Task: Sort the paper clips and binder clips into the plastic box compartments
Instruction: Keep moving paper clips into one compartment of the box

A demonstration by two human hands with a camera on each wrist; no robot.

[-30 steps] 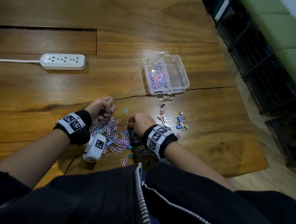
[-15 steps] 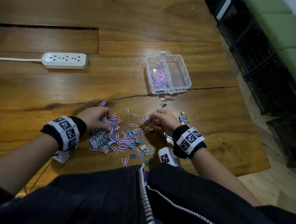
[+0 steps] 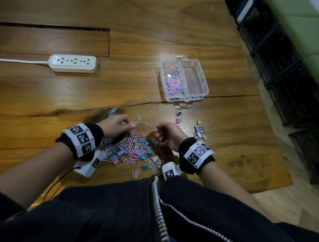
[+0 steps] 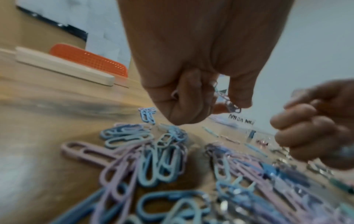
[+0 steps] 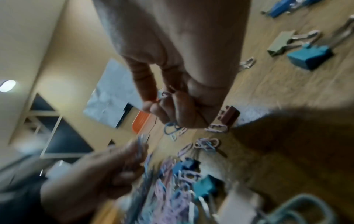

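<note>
I see my left hand [image 3: 115,125] low over the far left side of the pile of clips [image 3: 132,149], with the fingers curled; thumb and fingers pinch a few paper clips [image 4: 228,100]. My right hand [image 3: 168,134] is just beside it, at the far right side of the pile, also curled, and it holds some paper clips [image 5: 170,128] between thumb and fingers, with loops hanging out below the fist. Both wrists stay near the wooden table [image 3: 40,99].

The plastic box [image 3: 203,74] stands beyond both hands, a bit to the right of the right hand and apart from it. Its left compartment, marked "PAPER", holds a heap of pink, blue and green paper clips [image 3: 172,85]. In the right compartment I see nothing inside. To the right of the right hand, a small group of binder clips [image 3: 199,131] lies on the table, and more blue ones are mixed in the pile between the wrists.
</note>
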